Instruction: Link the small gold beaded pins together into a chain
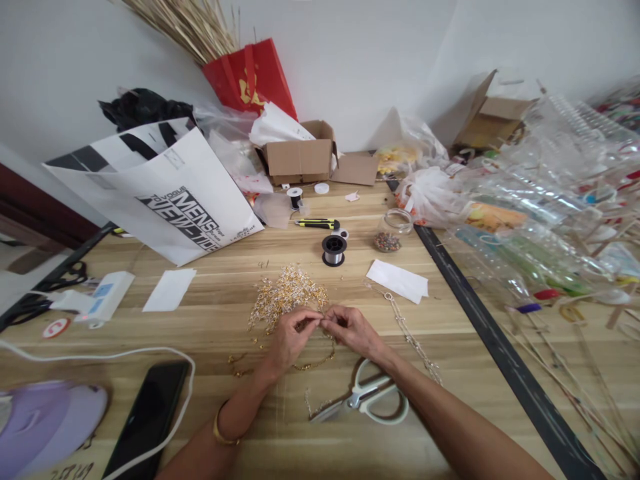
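Observation:
My left hand [295,335] and my right hand [351,328] meet fingertip to fingertip over the table, both pinched closed. What lies between the fingers is too small to make out. Just behind them spreads a pile of gold and clear beads [285,293]. A gold beaded chain [315,365] runs below my hands on the wood. Scissors [357,399] with pale handles lie spread apart near my right forearm, beside a short silvery chain [315,405]. Farther right rests a longer silvery beaded strand [407,333].
Behind the beads stand a wire spool [334,251], a yellow-black utility knife [317,224] and a glass jar of beads [389,239]. Plastic bottles [530,193] crowd the right. At left are a white paper bag [175,193], a power strip [107,298] and a phone [150,417] with a cable.

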`<state>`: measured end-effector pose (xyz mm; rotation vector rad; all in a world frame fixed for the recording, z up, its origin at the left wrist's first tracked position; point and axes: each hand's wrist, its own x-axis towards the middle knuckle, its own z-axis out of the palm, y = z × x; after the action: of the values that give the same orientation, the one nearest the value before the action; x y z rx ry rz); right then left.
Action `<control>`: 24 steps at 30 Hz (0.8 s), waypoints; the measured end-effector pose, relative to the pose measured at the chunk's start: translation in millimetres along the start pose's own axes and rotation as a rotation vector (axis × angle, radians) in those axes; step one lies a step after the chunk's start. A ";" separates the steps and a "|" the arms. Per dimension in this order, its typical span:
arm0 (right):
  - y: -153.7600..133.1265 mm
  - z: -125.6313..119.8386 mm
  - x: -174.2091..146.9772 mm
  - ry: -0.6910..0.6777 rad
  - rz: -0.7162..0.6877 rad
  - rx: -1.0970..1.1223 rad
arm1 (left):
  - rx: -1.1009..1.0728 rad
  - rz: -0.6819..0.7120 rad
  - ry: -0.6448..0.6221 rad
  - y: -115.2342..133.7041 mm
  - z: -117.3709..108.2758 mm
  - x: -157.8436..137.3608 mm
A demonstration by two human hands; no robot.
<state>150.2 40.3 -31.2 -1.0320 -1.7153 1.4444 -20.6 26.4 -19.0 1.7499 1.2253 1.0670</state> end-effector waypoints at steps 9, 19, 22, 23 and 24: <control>-2.8 -1.2 -0.5 -0.008 0.026 0.038 | -0.047 -0.059 -0.002 -10.3 1.3 -1.5; -3.7 -0.9 -0.2 0.011 0.071 0.082 | 0.032 -0.051 -0.053 2.3 -2.6 -1.0; -3.9 -0.7 -0.5 0.004 0.085 0.108 | -0.005 -0.061 -0.049 3.8 -2.1 -0.4; -3.6 -0.6 -0.6 0.000 0.082 0.109 | -0.016 -0.070 -0.045 4.4 -1.8 -0.3; -3.1 -0.5 -0.7 -0.003 0.072 0.103 | -0.024 -0.078 -0.038 5.0 -1.6 -0.4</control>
<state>150.5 39.7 -28.1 -1.0460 -1.6032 1.5637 -20.4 24.9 -14.0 1.6830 1.2415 0.9947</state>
